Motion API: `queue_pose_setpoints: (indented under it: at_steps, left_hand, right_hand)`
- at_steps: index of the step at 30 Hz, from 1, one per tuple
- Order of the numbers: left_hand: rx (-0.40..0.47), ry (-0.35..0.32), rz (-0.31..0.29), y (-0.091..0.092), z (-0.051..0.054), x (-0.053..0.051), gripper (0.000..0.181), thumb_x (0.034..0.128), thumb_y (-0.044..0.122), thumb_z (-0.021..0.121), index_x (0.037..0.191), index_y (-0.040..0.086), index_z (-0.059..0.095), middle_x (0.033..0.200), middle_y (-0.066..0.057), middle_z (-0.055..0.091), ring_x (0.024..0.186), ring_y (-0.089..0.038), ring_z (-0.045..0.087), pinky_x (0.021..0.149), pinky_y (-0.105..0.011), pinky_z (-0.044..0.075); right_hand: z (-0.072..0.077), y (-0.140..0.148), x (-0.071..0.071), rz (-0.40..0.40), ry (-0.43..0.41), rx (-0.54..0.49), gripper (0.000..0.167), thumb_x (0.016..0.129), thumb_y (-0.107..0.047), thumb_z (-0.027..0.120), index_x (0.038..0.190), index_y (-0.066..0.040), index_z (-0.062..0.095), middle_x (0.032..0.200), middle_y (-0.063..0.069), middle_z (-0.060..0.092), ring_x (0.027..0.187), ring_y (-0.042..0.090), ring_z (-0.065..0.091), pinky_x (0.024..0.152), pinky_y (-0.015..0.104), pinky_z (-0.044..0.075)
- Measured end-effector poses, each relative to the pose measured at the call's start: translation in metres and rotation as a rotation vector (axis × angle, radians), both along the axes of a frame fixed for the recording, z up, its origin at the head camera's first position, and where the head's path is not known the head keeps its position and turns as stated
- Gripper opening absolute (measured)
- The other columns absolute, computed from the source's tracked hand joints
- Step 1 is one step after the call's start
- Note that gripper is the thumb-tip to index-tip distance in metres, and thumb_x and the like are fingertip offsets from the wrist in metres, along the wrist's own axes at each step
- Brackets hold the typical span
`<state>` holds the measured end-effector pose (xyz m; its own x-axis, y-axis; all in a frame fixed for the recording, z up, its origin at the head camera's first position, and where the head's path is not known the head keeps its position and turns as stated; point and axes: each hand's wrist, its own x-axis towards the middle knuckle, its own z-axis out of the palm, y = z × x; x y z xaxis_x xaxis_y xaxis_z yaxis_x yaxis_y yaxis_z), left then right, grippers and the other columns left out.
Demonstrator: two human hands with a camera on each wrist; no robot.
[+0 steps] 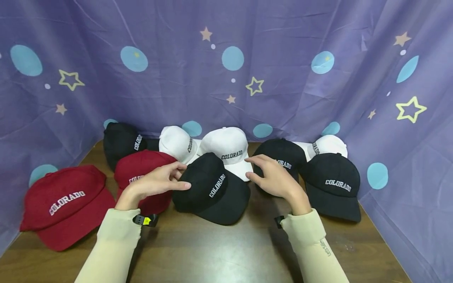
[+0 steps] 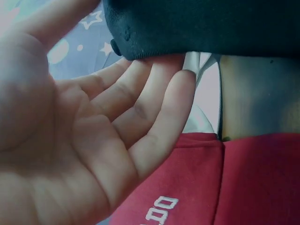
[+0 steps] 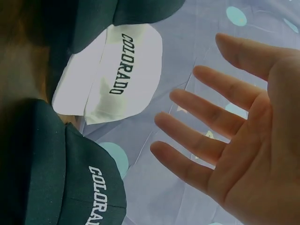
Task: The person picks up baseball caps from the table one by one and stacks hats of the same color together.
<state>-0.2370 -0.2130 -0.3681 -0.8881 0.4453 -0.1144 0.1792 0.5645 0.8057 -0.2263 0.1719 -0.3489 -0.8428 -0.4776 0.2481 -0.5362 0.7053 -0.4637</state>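
At the middle of the table, a black cap with white COLORADO lettering has its brim toward the lower right. My left hand grips the back of its crown, thumb on the near side. The left wrist view shows the fingers going under the edge of this black cap, fingertips hidden. To the right, my right hand is held above another black cap, near the brim of a white cap. Its fingers are extended and spread, holding nothing.
Two red caps lie at the left. A black cap and a white cap stand along the back. At the right are a black cap and a white cap. A purple curtain surrounds the wooden table.
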Motion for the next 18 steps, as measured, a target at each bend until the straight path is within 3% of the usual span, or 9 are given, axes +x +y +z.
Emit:
queue_pose_setpoints:
  at_steps: [5,12,18]
  left_hand:
    - [-0.053,0.105,-0.006,0.005,0.005,0.003,0.072,0.0903,0.029,0.085,0.146,-0.001,0.052,0.097,-0.009,0.06,0.085,-0.022,0.059,0.08,-0.037,0.052]
    - [-0.06,0.194,-0.041,0.009,0.006,0.005,0.066,0.0913,0.027,0.084,0.146,0.003,0.056,0.094,-0.006,0.058,0.081,-0.02,0.057,0.074,-0.031,0.049]
    - [-0.075,0.265,-0.137,0.017,0.008,0.006,0.063,0.0924,0.024,0.084,0.149,0.01,0.059,0.096,-0.001,0.063,0.083,-0.018,0.061,0.08,-0.032,0.052]
  right_hand:
    - [-0.002,-0.001,0.002,-0.001,0.004,0.022,0.048,0.104,-0.029,0.069,0.148,-0.01,0.063,0.144,0.012,0.063,0.136,0.031,0.058,0.114,0.052,0.045]
    - [-0.005,0.001,0.001,-0.01,-0.006,0.032,0.05,0.104,-0.029,0.069,0.15,-0.011,0.06,0.147,0.013,0.061,0.139,0.032,0.056,0.115,0.053,0.045]
    - [-0.005,-0.001,0.0,0.007,0.0,0.027,0.052,0.104,-0.028,0.07,0.151,-0.009,0.059,0.147,0.014,0.061,0.139,0.032,0.057,0.115,0.053,0.045]
